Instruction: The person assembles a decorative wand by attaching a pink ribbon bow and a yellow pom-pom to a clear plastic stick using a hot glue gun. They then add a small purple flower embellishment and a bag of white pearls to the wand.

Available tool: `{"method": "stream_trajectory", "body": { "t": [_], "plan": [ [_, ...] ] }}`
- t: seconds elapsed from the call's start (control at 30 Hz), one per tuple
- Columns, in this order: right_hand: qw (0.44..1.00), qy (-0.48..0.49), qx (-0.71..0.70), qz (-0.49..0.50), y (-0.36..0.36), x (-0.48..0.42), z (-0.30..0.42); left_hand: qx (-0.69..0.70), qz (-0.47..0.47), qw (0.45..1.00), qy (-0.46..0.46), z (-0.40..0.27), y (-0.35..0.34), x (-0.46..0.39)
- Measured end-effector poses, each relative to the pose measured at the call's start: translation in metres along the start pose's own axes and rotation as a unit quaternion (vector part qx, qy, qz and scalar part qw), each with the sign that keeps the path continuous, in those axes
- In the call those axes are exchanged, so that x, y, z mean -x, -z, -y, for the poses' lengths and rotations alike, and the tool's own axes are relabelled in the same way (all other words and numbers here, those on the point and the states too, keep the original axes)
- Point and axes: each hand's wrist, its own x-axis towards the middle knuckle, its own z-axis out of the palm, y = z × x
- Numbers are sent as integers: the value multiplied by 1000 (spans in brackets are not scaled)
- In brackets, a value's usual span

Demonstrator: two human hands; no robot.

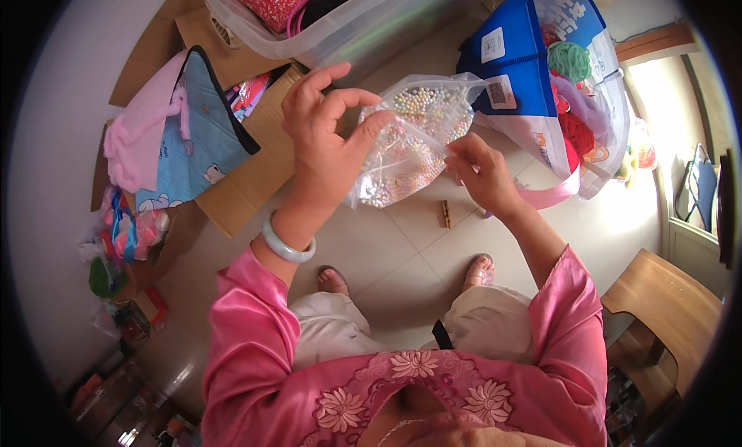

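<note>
A clear plastic zip bag [426, 137] full of small pastel beads hangs in the air between my hands. My left hand [330, 119] pinches the bag's zip edge between thumb and forefinger, with the other fingers spread away. At the other end of that edge, my right hand [481, 172] grips the plastic with bent fingertips. Beads show on both sides of the zip strip. Whether the zip is sealed, I cannot tell.
A translucent plastic bin [324, 38] stands ahead, beside an opened cardboard box [255, 174]. A blue quilted bag [203, 134] lies on the box. To the right are a blue-and-white shopping bag [510, 59] holding yarn and a wooden chair [666, 296]. A small patterned object [446, 214] lies on the tiles.
</note>
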Motion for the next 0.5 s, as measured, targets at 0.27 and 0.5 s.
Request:
{"method": "stream_trajectory", "body": {
  "t": [0.27,0.5],
  "plan": [
    [998,44,-4,-48,16,-3,5,167,-20,982,90,-15,-25,-1],
    [988,135,51,-60,10,-3,7,189,-57,978,69,-5,-39,0]
  ]
}}
